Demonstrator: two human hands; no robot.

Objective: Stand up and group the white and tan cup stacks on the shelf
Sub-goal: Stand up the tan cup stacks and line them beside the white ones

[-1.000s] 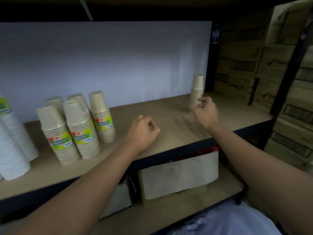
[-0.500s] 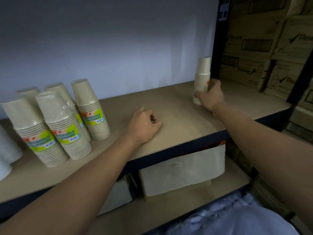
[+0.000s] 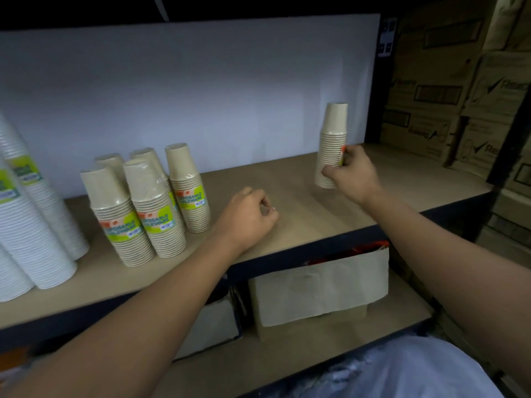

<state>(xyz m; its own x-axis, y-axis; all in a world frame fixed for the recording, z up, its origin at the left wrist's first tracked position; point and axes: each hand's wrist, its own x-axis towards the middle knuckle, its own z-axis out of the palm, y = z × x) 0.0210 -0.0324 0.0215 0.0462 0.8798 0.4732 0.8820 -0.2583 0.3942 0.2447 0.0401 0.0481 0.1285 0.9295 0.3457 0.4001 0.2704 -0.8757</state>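
I see the shelf (image 3: 301, 214) running across the view, a pale backboard behind it. White cup stacks (image 3: 31, 225) stand at the far left, about nine o'clock from centre, upright and touching one another. Just to their right, a cluster of tan cup stacks (image 3: 149, 202) stands upright with green labels, packed close. Cardboard boxes (image 3: 448, 90) fill the two o'clock corner, beyond the shelf post. The lone tan stack (image 3: 332, 139) stands upright at one o'clock, well apart from the cluster. My right hand (image 3: 352, 175) grips its lower half, fingers wrapped round it; the stack rises at eleven o'clock from the hand. My left hand (image 3: 248, 215) is a loose fist at centre, holding nothing, resting near the shelf's front edge.
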